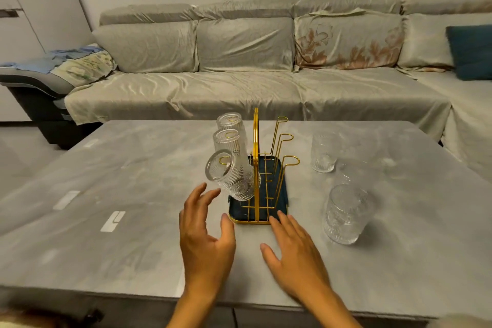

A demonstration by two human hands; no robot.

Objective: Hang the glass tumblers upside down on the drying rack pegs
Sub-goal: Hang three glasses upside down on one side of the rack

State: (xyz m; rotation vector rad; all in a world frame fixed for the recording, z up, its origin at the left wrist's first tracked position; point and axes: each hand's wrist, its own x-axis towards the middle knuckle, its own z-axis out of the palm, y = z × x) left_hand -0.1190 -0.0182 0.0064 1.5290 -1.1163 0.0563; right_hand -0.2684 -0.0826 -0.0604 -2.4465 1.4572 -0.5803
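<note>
A gold wire drying rack [256, 141] on a dark blue tray [237, 208] stands mid-table. Three ribbed glass tumblers hang upside down on its left pegs: the nearest [229, 176], the middle [226, 141] and the farthest [230, 121]. The three right pegs [288, 161] are bare. Two tumblers stand upright on the table to the right, one near [343, 214] and one farther back [323, 153]. My left hand [205, 237] hovers open just below the nearest hung tumbler, apart from it. My right hand [295, 250] is open at the tray's front right corner.
The grey table [133, 194] reaches its near edge under my wrists. A long covered sofa [239, 88] runs behind the table, with a teal cushion [471, 52] at the right. White strips [113, 221] lie on the table's left side.
</note>
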